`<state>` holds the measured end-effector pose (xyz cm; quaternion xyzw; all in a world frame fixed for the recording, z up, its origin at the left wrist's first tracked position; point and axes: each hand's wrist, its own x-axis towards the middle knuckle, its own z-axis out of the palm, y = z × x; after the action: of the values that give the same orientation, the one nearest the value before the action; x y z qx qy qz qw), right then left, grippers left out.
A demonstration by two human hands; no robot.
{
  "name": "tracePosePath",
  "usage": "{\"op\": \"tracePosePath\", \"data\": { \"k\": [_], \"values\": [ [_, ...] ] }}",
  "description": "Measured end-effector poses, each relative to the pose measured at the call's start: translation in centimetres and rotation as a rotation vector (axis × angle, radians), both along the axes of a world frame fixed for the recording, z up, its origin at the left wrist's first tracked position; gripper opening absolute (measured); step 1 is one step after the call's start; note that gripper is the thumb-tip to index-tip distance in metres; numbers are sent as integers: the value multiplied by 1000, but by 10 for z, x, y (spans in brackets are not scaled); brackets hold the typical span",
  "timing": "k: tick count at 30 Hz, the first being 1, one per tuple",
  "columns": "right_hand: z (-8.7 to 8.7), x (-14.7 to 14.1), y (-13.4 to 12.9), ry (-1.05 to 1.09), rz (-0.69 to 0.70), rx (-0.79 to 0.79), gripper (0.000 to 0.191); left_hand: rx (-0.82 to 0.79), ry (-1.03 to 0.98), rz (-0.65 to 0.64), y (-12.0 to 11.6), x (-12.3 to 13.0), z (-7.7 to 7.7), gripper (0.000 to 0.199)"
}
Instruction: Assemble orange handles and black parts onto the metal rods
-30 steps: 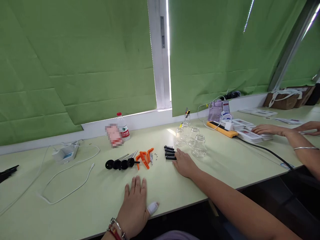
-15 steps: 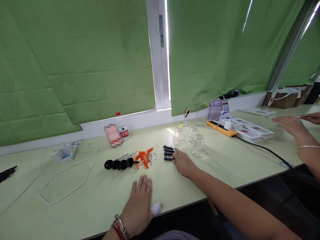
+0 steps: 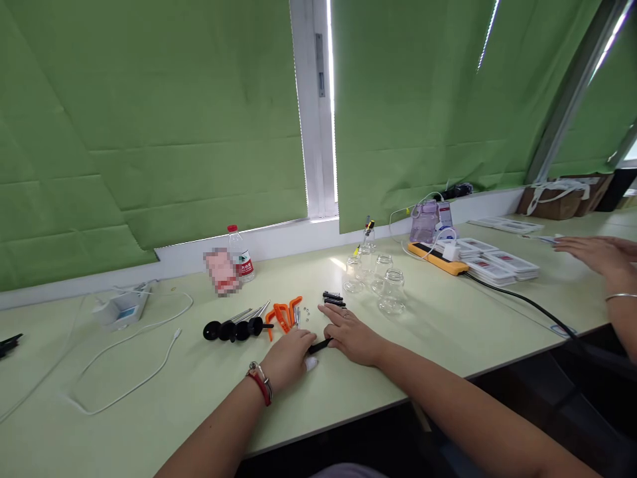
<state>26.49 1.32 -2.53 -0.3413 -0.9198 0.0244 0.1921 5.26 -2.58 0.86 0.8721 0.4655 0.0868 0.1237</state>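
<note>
Gripping one black tube [image 3: 319,346] with left hand [image 3: 285,359] and right hand [image 3: 359,340] toward the tabletop's [image 3: 368,388] front edge, we have orange parts [image 3: 281,317] and black cups [image 3: 241,330] lying unjoined.

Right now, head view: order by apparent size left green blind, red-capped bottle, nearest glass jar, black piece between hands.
Left green blind
Red-capped bottle, nearest glass jar: too alike to rank
Black piece

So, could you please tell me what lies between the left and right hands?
The head view shows a black piece between left hand and right hand.
</note>
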Motion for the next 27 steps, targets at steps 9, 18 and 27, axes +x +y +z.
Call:
{"op": "tracePosePath", "data": {
  "k": [9, 18, 27],
  "values": [
    [-4, 6, 14, 235, -361, -30, 23, -38, -275, 11, 10, -19, -18, 14],
    [-14, 15, 30, 187, -474, -114, 22, -96, -403, -17, 14, -32, -16, 35],
    [-4, 7, 21, 127, -318, 39, 28, 5, -380, 56, 16, -30, -20, 39]
  ]
}}
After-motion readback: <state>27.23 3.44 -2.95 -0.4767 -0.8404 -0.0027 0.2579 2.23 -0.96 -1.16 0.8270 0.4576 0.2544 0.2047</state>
